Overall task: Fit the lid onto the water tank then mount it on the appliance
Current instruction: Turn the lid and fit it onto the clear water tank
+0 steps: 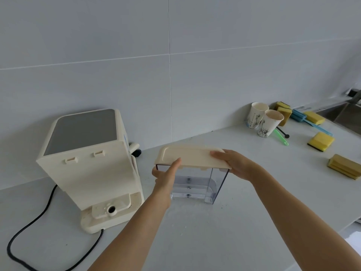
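A clear plastic water tank [197,184] stands upright on the grey counter in the middle. A cream lid [191,156] lies across its top. My left hand [166,176] grips the tank's left side, thumb pressed on the lid's front edge. My right hand [234,163] holds the lid's right end, fingers over its top. The cream appliance [88,163] stands to the left with its back toward me, and its tank seat with a round port [111,209] is bare.
A black power cord [39,218] loops from the appliance over the counter at left. Two paper cups [263,120], several yellow sponges [320,140], blue and green brushes [308,122] and a sink [347,114] sit at the back right.
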A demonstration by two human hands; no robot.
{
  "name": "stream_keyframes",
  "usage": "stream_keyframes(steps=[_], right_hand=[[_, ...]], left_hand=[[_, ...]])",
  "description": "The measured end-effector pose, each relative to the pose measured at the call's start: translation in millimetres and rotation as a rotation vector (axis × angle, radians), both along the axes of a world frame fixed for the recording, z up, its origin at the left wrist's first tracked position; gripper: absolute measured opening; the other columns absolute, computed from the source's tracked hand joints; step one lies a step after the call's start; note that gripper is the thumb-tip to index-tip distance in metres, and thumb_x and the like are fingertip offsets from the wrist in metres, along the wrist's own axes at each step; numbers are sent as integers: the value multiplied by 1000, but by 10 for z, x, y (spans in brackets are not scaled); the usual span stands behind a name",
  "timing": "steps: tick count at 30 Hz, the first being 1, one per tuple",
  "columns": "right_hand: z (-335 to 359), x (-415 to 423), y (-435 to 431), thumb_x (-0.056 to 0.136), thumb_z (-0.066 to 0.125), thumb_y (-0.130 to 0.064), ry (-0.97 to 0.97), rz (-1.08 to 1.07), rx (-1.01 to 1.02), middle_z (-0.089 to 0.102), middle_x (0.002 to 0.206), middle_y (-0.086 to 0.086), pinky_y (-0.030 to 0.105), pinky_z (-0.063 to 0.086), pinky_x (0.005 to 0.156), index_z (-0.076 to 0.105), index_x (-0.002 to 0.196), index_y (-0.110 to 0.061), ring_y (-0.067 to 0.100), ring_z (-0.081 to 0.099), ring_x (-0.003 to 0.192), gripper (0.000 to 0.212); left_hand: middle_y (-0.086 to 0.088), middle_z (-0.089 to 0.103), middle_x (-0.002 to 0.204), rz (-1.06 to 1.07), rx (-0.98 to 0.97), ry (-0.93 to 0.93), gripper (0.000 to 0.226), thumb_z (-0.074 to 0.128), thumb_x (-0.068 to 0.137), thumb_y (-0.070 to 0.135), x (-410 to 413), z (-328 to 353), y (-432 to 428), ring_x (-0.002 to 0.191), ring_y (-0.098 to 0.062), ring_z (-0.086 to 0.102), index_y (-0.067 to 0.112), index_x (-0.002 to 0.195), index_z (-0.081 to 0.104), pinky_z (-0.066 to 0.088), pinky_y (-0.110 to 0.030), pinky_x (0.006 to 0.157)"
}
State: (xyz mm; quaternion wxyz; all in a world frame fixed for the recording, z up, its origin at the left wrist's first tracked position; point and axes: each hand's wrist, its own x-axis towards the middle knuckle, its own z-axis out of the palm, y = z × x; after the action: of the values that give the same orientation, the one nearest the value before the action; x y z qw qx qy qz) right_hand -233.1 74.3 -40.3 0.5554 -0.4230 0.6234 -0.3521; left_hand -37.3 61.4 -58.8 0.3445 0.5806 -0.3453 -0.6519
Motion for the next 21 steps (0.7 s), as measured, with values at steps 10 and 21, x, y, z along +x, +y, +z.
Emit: stream_keyframes(steps=[10,21], right_hand=[[10,7,187,83,55,-35,155,14,44,60,99,5,25,48,73,56,112,-8,19,57,91,40],[118,368,499,76,62,-43,367,143,115,62,69,0,26,52,72,50,67,-14,12,59,66,33]], left_hand=[[-8,11,155,-20,-43,-39,85,48,86,44,-6,-47,-79,140,-28,18,24,142,-13,20,-45,110],[-28,50,118,-291,-180,-43,42,39,94,27,86,93,-365,122,-31,40,0,125,42,36,-28,101]])
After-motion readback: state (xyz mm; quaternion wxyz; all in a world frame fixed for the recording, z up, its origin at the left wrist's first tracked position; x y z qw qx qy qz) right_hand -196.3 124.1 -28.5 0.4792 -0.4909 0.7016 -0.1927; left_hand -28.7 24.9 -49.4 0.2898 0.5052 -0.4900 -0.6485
